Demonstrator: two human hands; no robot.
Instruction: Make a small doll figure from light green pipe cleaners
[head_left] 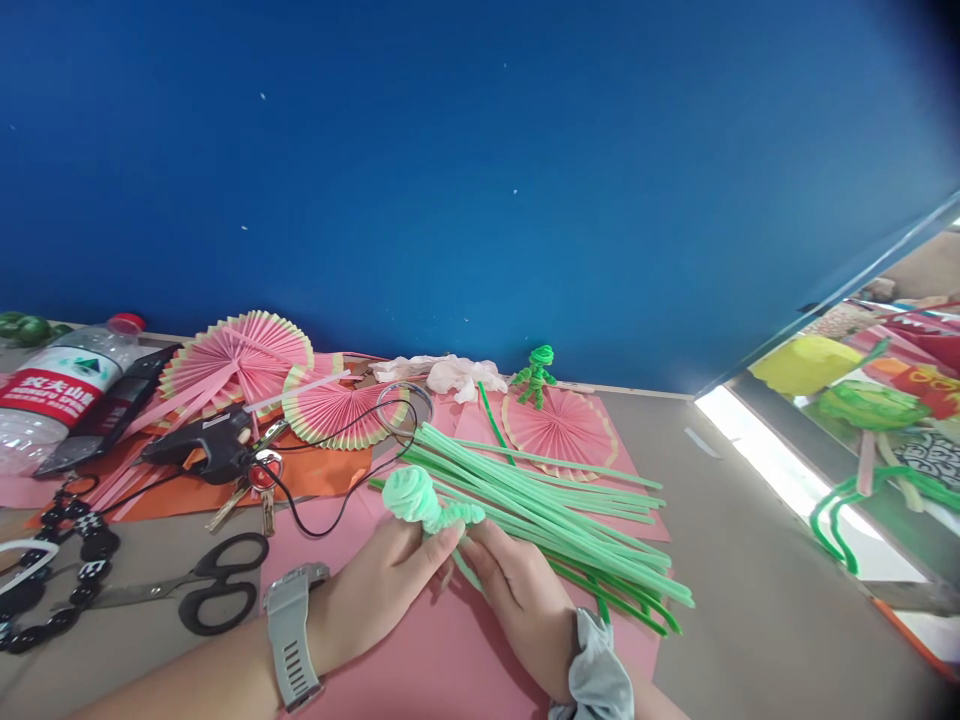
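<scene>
The pale green fuzzy coil (412,494) stood up between the person's two hands, above the pink paper (420,655) on the bench (750,620). The left hand (382,582) pinched its base between thumb and fingers; the right hand (523,588) had its fingertips pressed together at the end of the piece's side arm, with a loose strand (470,571) hanging below. To my mind, such twisting wanted a steady left hold, light enough not to flatten the pile, and small, even turns from the right, each snug against the last. The piece looked soft and minty: a fat spiral knob, a narrower neck, and a knobbly arm reaching rightward. Pale green stems (540,510) lay bundled just beyond.
</scene>
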